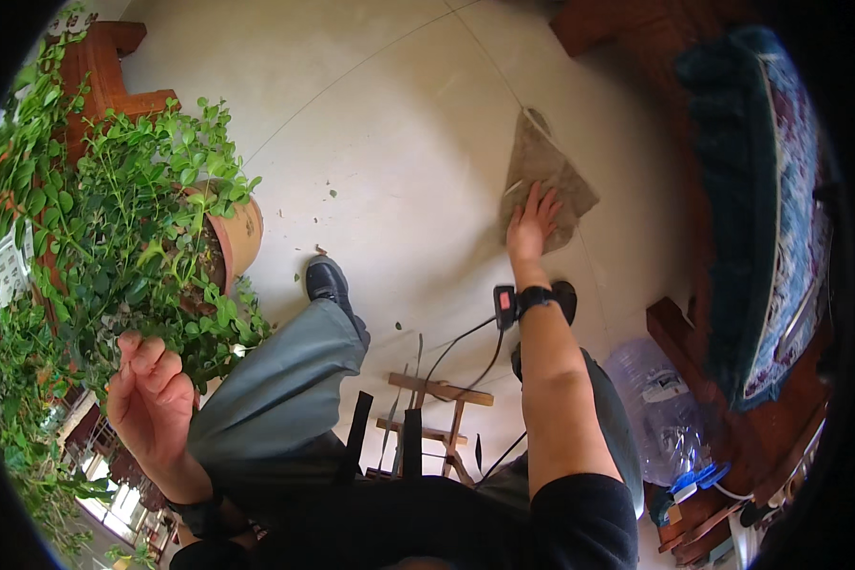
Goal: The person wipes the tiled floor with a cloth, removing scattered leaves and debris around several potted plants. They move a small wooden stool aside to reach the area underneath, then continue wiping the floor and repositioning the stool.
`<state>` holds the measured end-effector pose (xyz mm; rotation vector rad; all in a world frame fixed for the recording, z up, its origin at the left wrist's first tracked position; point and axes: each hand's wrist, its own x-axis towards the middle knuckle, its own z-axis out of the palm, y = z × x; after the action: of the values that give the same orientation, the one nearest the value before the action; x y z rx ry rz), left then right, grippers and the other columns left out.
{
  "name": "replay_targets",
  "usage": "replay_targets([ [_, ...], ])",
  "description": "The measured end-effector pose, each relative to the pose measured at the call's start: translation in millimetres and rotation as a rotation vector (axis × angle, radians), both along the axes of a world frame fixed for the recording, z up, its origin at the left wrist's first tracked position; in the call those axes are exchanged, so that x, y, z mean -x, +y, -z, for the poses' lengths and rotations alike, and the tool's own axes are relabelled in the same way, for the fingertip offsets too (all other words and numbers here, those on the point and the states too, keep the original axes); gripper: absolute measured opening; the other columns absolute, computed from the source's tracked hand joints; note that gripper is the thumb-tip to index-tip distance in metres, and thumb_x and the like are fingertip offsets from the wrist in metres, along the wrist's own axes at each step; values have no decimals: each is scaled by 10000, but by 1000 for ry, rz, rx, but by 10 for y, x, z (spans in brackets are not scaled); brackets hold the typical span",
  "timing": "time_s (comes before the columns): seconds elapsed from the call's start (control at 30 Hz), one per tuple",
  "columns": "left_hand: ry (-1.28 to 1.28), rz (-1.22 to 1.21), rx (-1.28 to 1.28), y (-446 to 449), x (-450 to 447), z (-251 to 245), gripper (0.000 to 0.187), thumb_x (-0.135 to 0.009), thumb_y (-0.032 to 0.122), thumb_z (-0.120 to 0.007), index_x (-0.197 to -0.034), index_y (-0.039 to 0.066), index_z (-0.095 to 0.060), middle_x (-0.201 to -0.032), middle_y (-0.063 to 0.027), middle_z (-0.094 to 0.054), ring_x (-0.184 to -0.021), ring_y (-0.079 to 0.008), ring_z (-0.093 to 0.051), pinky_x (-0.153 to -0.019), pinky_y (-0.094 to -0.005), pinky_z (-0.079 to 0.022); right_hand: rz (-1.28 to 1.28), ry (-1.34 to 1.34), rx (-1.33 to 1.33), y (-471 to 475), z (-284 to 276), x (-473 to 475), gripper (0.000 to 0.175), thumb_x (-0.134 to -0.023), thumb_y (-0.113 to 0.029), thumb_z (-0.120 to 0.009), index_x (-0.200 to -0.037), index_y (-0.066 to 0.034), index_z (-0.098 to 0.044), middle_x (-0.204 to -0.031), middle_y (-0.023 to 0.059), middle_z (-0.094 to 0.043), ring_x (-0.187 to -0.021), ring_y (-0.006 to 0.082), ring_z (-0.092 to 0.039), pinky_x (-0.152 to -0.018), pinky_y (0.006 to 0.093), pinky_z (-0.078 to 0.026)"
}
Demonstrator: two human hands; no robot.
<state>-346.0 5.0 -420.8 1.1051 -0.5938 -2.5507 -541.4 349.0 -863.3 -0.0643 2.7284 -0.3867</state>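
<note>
My right hand (533, 222) lies palm down with its fingers spread on a brown-grey cloth (541, 167). The cloth is roughly triangular and flat against the pale tiled floor (385, 164). My left hand (149, 402) is raised beside my left knee, fingers loosely curled and nothing visible in them. Close behind it are the green leaves of a potted plant (132, 185). Its clay-coloured pot (241, 231) stands on the floor to the left.
Small leaf scraps (320, 249) lie by my left shoe (326, 278). A small wooden stool (442, 392) is below me. On the right are a clear plastic bottle (655, 399), dark wooden furniture (673, 324) and a blue patterned cushion (784, 214). A cable (463, 342) runs from my right wrist.
</note>
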Motion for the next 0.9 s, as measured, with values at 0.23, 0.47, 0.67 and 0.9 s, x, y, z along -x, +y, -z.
replay_targets([
  [0.23, -84, -132, -8, -352, 10, 131, 248, -901, 22, -506, -1142, 71, -474, -882, -18, -421, -752, -131, -407, -643, -267, -367, -1, 131, 71, -1223, 247, 1460, 592, -944, -213, -429, -1497, -198, -219, -1563, 165, -116, -1432, 414, -63, -1091, 623, -158],
  [0.47, -57, -153, -13, -452, -26, 156, 215, -895, 20, -520, -1085, 89, -445, -847, -15, -404, -720, -139, -399, -634, -273, -363, -438, 144, 226, -2726, 328, 1518, 677, -815, -90, -471, -1458, -239, -321, -1549, 116, -211, -1438, 376, -107, -1105, 619, -142],
  [0.67, -89, -128, 22, -482, -47, 131, 216, -897, 24, -523, -1087, 95, -448, -850, -17, -408, -717, -139, -394, -633, -274, -361, -919, 73, 384, -3288, 254, 686, 592, -800, -57, -490, -1365, -234, -486, -1510, 65, -310, -1432, 313, -184, -1109, 595, -198],
  [0.9, -60, -120, -14, -423, -74, 36, 215, -880, 14, -531, -1060, 92, -443, -838, -25, -407, -708, -141, -390, -617, -280, -359, -1193, -143, 550, -1781, 189, -1047, 487, -823, -63, -472, -1297, -145, -550, -1465, 73, -390, -1407, 283, -260, -1135, 507, -231],
])
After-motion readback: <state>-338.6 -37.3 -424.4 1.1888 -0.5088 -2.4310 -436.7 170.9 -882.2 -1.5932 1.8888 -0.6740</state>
